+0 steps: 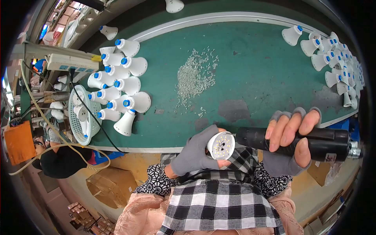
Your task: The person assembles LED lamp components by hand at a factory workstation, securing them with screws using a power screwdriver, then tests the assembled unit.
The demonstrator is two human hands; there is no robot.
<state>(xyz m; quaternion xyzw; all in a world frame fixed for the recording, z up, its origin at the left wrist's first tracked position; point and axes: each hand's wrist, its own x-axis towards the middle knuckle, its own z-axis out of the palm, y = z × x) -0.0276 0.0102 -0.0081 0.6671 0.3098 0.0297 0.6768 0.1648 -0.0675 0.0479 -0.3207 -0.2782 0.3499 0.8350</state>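
Note:
My left hand (196,152), in a grey fingerless glove, is wrapped round a white LED bulb housing (213,145). Its open end faces up and to the right, showing a round board (223,145) dotted with yellow LEDs. My right hand (291,137), gloved the same way, grips a black electric screwdriver (329,144) that lies level, its narrow end pointing left. That tip is right at the rim of the bulb housing. Beyond both hands, a scattered pile of small silver screws (194,76) lies on the green tabletop (258,58).
White bulb housings with blue caps (129,85) stand in a group at left, and many more (333,58) crowd the right end. A pale green basket (93,124) holds several bulb parts. A black cable (94,113) runs from the power strip (72,63) across the table's left edge.

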